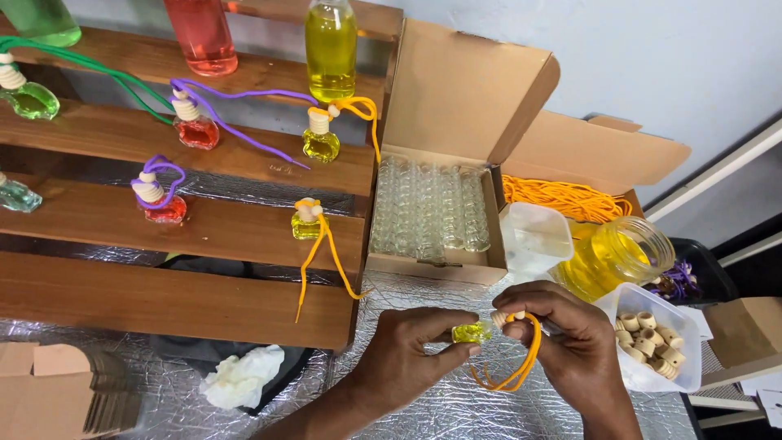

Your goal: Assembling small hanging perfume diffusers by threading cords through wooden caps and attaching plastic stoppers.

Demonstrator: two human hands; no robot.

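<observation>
My left hand (pixel 407 358) pinches a tiny glass bottle (pixel 472 332) of yellow liquid over the foil-covered table. My right hand (pixel 570 342) grips a small wooden cap (pixel 499 318) with an orange cord loop (pixel 521 363) and presses it against the bottle's neck. The cord hangs down between both hands. Finished small bottles stand on the stepped wooden rack (pixel 187 228): yellow ones with orange cord (pixel 307 222), red ones with purple cord (pixel 163 204), a green one (pixel 28 99) at far left.
An open cardboard box (pixel 432 208) holds rows of empty small bottles. Behind it lie orange cords (pixel 562 200), a jar of yellow liquid (pixel 611 257) and a plastic tub of wooden caps (pixel 652 334). A crumpled tissue (pixel 243 376) and flat cardboard pieces (pixel 49 391) lie at lower left.
</observation>
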